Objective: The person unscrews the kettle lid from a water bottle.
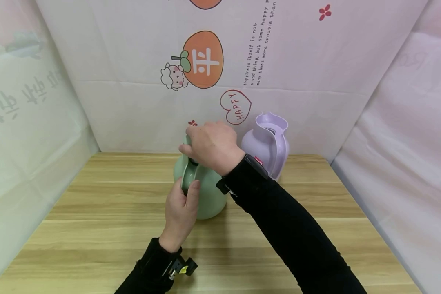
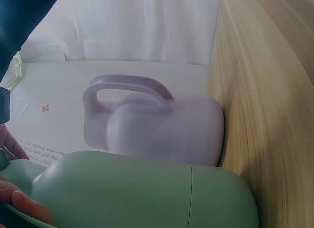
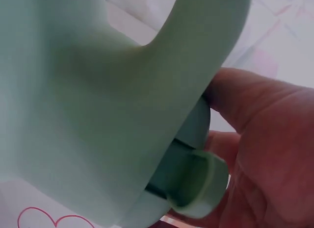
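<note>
A green thermos jug [image 1: 210, 198] stands upright on the wooden table, its handle [image 1: 189, 173] facing me. My left hand [image 1: 179, 210] grips that handle, thumb on its right side. Over the jug's top, my right hand [image 1: 214, 147] holds the lid, which it mostly covers in the head view. The right wrist view shows the green lid [image 3: 147, 212] at the jug's mouth, its lever tab [image 3: 208, 186] sticking out, with thumb and fingers around it.
Just behind and right of the green jug stands a lilac thermos jug [image 1: 261, 147], handle toward me. The wooden table [image 1: 106, 220] runs back to a white printed cloth [image 1: 132, 114]; more cloth hangs along both sides.
</note>
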Demonstrator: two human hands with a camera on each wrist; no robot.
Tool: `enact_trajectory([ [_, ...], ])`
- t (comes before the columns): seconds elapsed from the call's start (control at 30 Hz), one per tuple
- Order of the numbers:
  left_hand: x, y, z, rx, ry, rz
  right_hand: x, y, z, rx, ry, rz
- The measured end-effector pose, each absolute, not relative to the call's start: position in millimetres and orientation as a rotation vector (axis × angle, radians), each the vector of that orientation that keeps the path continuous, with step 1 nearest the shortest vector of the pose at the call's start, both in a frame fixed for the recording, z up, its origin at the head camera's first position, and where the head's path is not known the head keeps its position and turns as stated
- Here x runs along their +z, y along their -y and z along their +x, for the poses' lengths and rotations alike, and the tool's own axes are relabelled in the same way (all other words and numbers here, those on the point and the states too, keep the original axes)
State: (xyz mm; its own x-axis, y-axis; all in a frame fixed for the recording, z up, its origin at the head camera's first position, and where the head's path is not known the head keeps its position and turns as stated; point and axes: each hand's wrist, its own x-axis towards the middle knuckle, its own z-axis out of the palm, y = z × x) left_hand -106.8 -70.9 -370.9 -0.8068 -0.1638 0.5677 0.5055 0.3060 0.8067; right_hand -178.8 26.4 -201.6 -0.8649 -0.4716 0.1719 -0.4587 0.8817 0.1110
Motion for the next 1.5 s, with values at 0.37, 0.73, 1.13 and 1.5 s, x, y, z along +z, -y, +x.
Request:
enact_trajectory([
  [0.37,-372,72,-107,-1.529,1.997,-0.322,-200,-31,-185,0.016,2.863,0.877],
  [0.73,-373,72,-109,-1.516,1.987,-0.343,-197,-36,-190,0.145,2.914,0.944],
  [1.13,-373,72,-108,-1.533,1.991,-0.324,-196,-39,-197,0.268,2.951,1.069],
  [1.5,-373,72,-108,-1.501,1.989,-0.333,-196,-41,-200,0.402,2.958,1.129],
])
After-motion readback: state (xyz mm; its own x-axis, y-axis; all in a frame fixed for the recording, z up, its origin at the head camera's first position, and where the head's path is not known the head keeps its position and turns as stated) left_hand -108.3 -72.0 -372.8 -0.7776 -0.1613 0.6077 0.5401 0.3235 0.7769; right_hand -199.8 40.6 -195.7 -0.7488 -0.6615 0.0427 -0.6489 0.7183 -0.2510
